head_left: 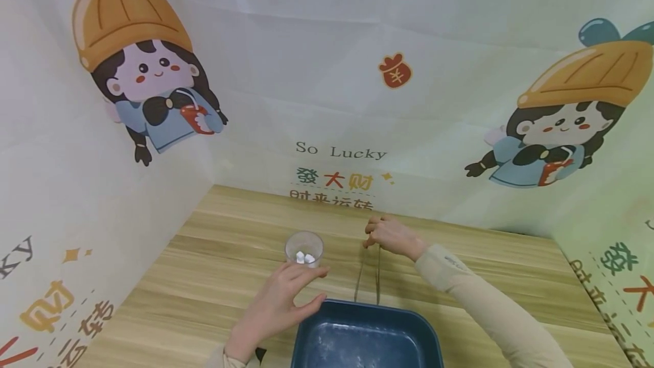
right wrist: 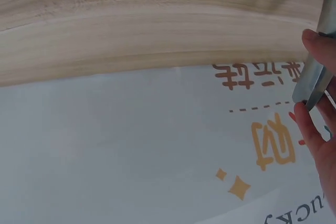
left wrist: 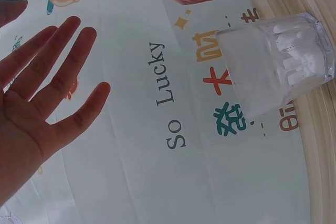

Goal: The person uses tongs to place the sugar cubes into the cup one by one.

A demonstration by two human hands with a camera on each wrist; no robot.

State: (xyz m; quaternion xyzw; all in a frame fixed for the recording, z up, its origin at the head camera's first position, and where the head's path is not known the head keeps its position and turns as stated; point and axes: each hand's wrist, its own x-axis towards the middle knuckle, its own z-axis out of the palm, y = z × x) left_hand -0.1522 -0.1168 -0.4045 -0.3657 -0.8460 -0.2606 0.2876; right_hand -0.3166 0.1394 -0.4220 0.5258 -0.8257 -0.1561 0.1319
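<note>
My right hand grips a pair of metal tongs near their upper end. Two thin arms of the tongs hang down, a little apart, toward the far rim of a dark blue tray; whether they touch it I cannot tell. In the right wrist view, thumb and fingers hold the silvery metal. My left hand holds nothing, its fingers extended and spread in the left wrist view. Just beyond it stands a clear glass with several white pieces at the bottom.
The wood-grain table meets a printed white cloth backdrop behind and at both sides. A small black thing shows beside the left wrist. The tray's near part is cut off by the frame.
</note>
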